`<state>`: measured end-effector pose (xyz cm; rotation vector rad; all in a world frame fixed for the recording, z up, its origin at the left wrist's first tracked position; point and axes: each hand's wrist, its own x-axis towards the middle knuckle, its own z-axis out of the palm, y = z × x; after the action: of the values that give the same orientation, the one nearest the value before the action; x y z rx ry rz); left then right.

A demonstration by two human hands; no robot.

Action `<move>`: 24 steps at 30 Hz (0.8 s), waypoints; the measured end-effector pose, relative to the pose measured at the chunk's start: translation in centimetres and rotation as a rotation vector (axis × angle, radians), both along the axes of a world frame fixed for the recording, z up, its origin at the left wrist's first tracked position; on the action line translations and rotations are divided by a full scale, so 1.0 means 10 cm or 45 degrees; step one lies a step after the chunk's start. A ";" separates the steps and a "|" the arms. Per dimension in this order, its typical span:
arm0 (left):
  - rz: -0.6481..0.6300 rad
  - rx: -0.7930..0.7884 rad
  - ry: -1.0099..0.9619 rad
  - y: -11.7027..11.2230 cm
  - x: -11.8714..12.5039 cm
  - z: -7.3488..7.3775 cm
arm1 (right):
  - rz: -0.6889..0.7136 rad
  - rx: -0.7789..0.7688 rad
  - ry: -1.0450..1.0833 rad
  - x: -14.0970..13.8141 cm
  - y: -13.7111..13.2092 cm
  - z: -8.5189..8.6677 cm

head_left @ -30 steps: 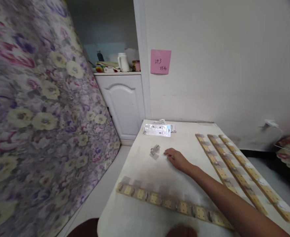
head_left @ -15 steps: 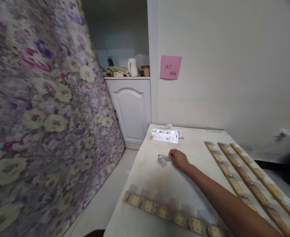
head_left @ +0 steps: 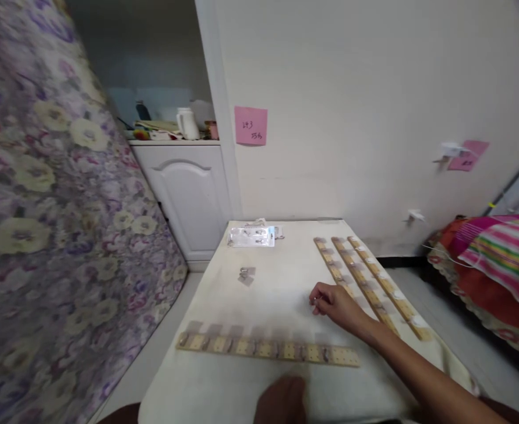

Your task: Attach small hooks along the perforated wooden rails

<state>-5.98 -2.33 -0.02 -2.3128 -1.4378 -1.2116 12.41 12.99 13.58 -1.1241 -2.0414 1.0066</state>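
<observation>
My right hand (head_left: 332, 303) is raised over the right half of the table, thumb and fingers pinched together. A small shiny adhesive hook (head_left: 315, 300) seems to be between its fingertips, mostly hidden. Low in the view, my left hand (head_left: 280, 401) is dark and blurred; its fingers cannot be made out. Just beyond it, a wooden strip (head_left: 345, 357) lies crosswise, with clear-backed metal hooks spaced along it. Loose hooks on clear pads (head_left: 246, 274) lie left of my right hand.
A clear pack of hooks (head_left: 251, 236) lies at the table's far left. Three more wooden strips (head_left: 361, 274) run along the right side. The wall borders the table's back, a floral curtain (head_left: 87, 235) hangs left, and a bed (head_left: 498, 282) stands right.
My right hand has drawn back from the loose hooks toward me, pinching a small piece. My left hand has come into view at the bottom. The view has turned right.
</observation>
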 end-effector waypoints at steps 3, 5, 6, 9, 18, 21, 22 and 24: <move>-0.126 -0.376 -0.181 -0.09 0.00 0.34 | -0.026 0.146 -0.056 0.25 -0.29 0.09; -0.050 -0.633 -0.504 -0.15 0.08 0.60 | -0.031 0.254 -0.069 0.34 -0.48 0.12; -0.028 -0.772 -0.674 -0.17 0.15 0.71 | -0.031 0.296 -0.061 0.37 -0.56 0.12; -0.149 -1.151 -1.161 -0.16 0.38 0.97 | 0.018 0.366 0.006 0.38 -0.78 0.07; -0.277 -1.460 -1.773 -0.08 0.73 1.03 | 0.243 0.331 0.115 0.39 -1.08 -0.20; -0.243 -1.450 -1.766 -0.06 0.77 0.98 | 0.232 0.283 0.117 0.44 -1.07 -0.23; -0.229 -1.435 -1.752 -0.06 0.78 0.98 | 0.225 0.269 0.126 0.46 -1.06 -0.22; -0.196 -1.382 -1.709 -0.05 0.78 1.01 | 0.188 0.254 0.164 0.51 -1.03 -0.20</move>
<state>1.87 -2.81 10.05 -1.9244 -2.8907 -2.8620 17.48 2.70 11.54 -0.7962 -2.0910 0.8973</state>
